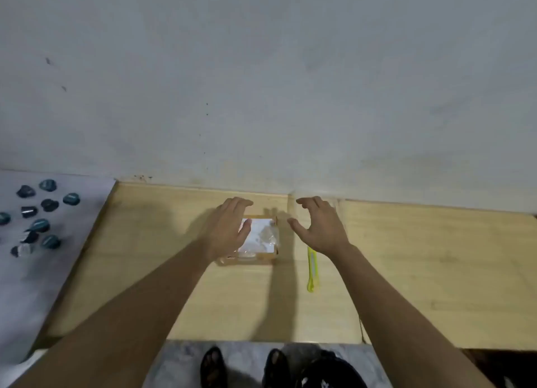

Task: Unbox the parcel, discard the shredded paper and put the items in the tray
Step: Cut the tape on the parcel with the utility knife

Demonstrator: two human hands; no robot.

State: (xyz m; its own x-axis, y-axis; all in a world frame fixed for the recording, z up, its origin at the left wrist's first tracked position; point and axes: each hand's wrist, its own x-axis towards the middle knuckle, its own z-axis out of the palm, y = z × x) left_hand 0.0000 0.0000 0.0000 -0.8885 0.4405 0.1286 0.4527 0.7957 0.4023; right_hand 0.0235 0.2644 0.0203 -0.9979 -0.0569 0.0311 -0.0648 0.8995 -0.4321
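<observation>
Flanking the parcel (258, 239), left hand (229, 228) touches it, right hand (319, 228) spread clear.

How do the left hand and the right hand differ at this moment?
The left hand lies over the left part of the parcel with fingers fairly straight; the right hand is beside the parcel, fingers spread and curved. The right hand hides the top of the yellow cutter; the left hand is away from it. Neither hand grips anything.
</observation>
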